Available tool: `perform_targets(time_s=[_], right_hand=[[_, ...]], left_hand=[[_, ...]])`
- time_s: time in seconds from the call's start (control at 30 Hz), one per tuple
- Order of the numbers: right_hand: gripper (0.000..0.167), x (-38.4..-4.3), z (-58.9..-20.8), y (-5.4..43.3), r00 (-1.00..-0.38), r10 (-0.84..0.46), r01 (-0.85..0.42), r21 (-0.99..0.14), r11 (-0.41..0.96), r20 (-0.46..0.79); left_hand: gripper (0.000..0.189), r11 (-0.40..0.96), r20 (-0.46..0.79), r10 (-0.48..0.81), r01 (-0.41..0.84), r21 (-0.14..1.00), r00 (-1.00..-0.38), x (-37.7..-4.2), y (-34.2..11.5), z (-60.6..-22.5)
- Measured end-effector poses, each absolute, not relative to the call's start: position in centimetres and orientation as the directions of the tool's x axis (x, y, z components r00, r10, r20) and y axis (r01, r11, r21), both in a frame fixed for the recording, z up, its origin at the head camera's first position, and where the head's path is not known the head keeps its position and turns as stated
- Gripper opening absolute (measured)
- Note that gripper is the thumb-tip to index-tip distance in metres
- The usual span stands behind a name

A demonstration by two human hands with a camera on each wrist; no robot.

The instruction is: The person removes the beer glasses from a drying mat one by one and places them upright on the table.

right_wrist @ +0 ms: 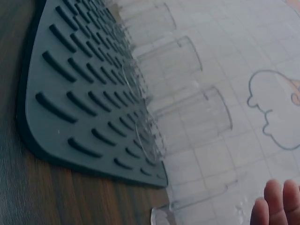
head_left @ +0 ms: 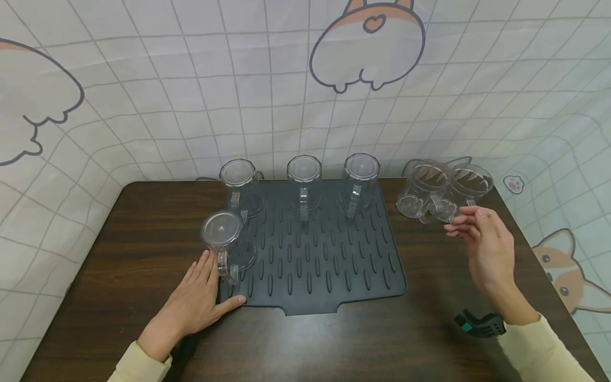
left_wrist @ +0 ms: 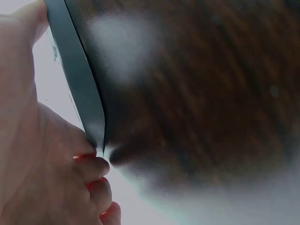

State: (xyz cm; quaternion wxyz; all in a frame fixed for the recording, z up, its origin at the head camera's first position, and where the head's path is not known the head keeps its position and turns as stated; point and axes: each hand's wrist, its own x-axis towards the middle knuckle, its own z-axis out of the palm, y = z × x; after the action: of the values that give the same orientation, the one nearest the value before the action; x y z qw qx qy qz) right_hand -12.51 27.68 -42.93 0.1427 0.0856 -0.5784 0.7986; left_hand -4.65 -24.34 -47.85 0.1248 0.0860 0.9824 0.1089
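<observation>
My left hand (head_left: pixel 193 300) lies at the left front corner of a dark grey ridged mat (head_left: pixel 315 302), fingers straight, thumb on its front edge. Its fingertips are beside the handle of a clear glass mug (head_left: pixel 222 229) standing upside down on the mat. Behind it, three more upside-down mugs line the mat's back edge: left (head_left: pixel 238 174), middle (head_left: pixel 304 171) and right (head_left: pixel 361 168). My right hand (head_left: pixel 489 246), fingers loosely bent, hovers by two upright glass mugs, one left (head_left: pixel 420 183) and one right (head_left: pixel 472 183). No mug shows in its grasp; whether its fingertips touch a handle is unclear.
A dark wooden table (head_left: pixel 157 233) carries everything. Right behind it hangs a white grid-patterned cloth (head_left: pixel 191 106) with cartoon dogs, which also runs along both sides. The two upright mugs stand close together near the table's back right corner.
</observation>
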Motion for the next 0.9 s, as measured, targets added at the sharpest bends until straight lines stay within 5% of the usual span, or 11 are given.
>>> perform_targets(time_s=[0.47, 0.9], right_hand=[[0.03, -11.6, -43.7, 24.8, -0.911, -0.066, -0.371, -0.879, -0.299, 0.407], [0.034, -10.6, -44.9, 21.0, -0.906, -0.196, -0.332, -0.918, -0.218, 0.375]], left_hand=[[0.119, 0.962, -0.232, 0.195, 0.139, 0.237, -0.953, -4.7, -24.4, -47.9], [0.119, 0.963, -0.233, 0.192, 0.137, 0.233, -0.953, -4.7, -24.3, -47.8]])
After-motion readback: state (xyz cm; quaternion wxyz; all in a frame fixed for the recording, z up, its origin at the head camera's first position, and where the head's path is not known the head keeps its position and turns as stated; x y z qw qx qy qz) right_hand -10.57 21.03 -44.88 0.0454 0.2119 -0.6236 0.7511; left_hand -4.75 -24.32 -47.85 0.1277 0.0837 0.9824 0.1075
